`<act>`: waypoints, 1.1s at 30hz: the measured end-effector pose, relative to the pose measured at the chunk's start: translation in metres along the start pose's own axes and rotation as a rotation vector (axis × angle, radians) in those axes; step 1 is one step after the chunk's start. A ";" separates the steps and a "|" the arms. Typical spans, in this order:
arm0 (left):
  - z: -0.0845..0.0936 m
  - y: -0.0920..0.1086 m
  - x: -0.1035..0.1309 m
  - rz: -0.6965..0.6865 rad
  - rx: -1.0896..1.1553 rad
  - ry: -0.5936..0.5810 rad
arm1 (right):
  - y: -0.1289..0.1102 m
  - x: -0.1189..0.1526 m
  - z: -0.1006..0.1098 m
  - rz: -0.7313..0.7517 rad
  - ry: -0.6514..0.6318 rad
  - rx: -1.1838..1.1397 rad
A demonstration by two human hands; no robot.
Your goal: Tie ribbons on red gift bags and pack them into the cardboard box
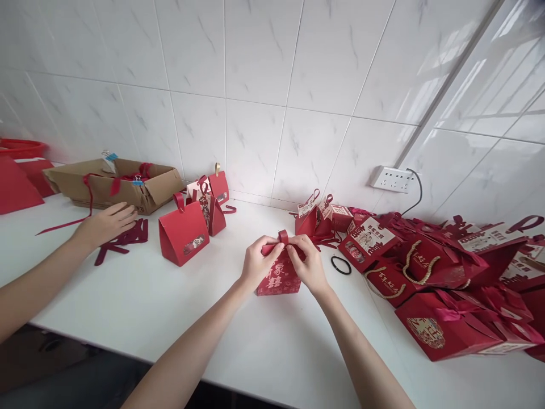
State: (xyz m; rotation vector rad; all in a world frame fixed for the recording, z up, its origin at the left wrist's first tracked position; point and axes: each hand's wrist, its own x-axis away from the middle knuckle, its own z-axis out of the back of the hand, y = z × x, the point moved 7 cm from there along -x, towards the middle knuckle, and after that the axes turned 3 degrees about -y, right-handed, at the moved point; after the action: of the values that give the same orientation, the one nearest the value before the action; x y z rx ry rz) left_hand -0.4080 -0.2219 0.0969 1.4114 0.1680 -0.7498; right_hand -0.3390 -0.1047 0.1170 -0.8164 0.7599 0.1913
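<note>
Red card forms the box [277,281] that stands on the white table [238,346], at the centre of the dial, its front printed with pale characters. Left hand [260,262] and right hand [310,264] both pinch its top edge between thumb and fingers, at eleven and one o'clock of it; a ribbon loop [283,236] rises between their fingertips.

Just beside it at three o'clock lies a black ring [342,265]. Farther that way is a heap [447,326] of red boxes, some with rope handles, others with bows. Smaller boxes [313,221] stand at one o'clock, and a socket [394,179] is on the tiled wall [255,51] at two.

At ten o'clock stands a windowed box [183,233], and beyond it a carton [164,193] with ribbons inside. Between nine and ten, a co-worker's hand [106,226] is over dark red strips [128,236]; whether it grips any, I cannot tell.
</note>
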 end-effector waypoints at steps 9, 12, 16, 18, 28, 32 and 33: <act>0.003 0.001 -0.003 -0.005 -0.047 0.041 | 0.004 0.002 -0.002 -0.028 -0.017 -0.053; 0.002 0.001 -0.003 0.012 -0.048 0.029 | 0.004 0.002 -0.002 -0.020 0.000 -0.062; 0.000 0.001 -0.004 0.038 -0.029 -0.004 | 0.004 0.002 -0.002 -0.017 0.022 -0.075; -0.001 0.001 -0.004 0.044 -0.007 -0.026 | 0.004 0.003 -0.002 -0.023 0.025 -0.074; -0.003 -0.001 0.000 -0.003 0.067 -0.086 | 0.006 0.008 -0.003 -0.029 0.013 -0.051; -0.004 -0.002 0.000 0.012 0.060 -0.073 | 0.005 0.008 -0.002 -0.035 0.015 -0.054; -0.004 -0.002 0.000 0.016 0.059 -0.071 | 0.005 0.008 -0.002 -0.035 0.014 -0.055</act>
State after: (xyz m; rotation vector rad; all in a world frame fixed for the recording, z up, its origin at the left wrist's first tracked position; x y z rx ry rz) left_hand -0.4080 -0.2183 0.0949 1.4381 0.0795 -0.7962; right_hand -0.3367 -0.1037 0.1081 -0.8832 0.7555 0.1758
